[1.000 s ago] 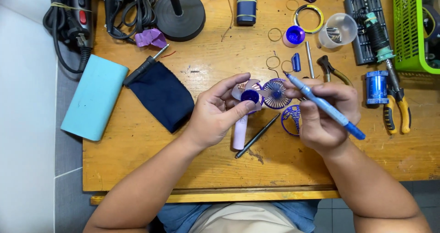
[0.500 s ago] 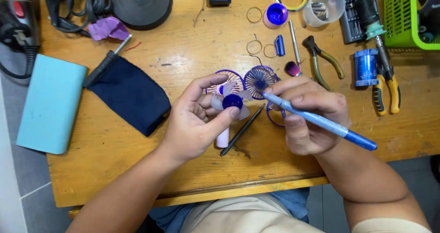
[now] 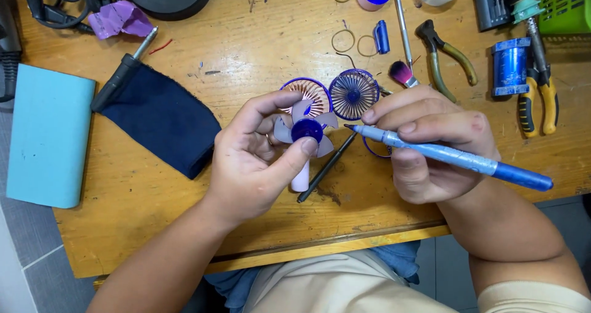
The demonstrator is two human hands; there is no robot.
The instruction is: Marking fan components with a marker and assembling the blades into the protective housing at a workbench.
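Observation:
My left hand (image 3: 258,159) grips a small handheld fan (image 3: 306,130) with a blue hub, pale blades and a pale pink handle; the thumb presses beside the hub. My right hand (image 3: 431,146) holds a blue pen-like tool (image 3: 449,156), its tip pointing left and stopping just right of the fan blades. Two round blue fan grilles (image 3: 353,94) lie on the wooden table (image 3: 246,48) just behind the fan. A thin black rod (image 3: 326,168) lies under the fan.
A dark blue cloth (image 3: 160,119) and a light blue box (image 3: 46,134) lie at left. Pliers (image 3: 446,60), a small brush (image 3: 401,73), a blue cylinder (image 3: 510,66), yellow-handled pliers (image 3: 538,100), wire rings (image 3: 343,40) and a green basket (image 3: 566,5) sit at back right.
The view has shifted closer and lower over the table. My hands stay together at the fan; the blue tool now lies flatter with its tip at the blades.

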